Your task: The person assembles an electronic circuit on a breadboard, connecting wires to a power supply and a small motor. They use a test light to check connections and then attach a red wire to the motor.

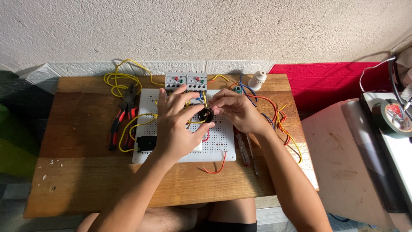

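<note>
Head view, nearest first: a loose red wire offcut (216, 168) lies at the desk (86, 189) front, just off the white perforated board (223, 141); a sleeve or wrist could sweep it off. Over the board, the left hand (174, 124) and right hand (236, 111) pinch a small black round fitting (206, 114) between their fingertips, yellow wire (133, 124) trailing from it. A tug on that wire could, I judge, pull it loose or twist the fitting from the fingers. Pliers (122, 122) lie left, a screwdriver (243, 150) right. Farther back, tangled red and blue wires (274, 114) near the two grey switch units (186, 80) could snag the right forearm.
</note>
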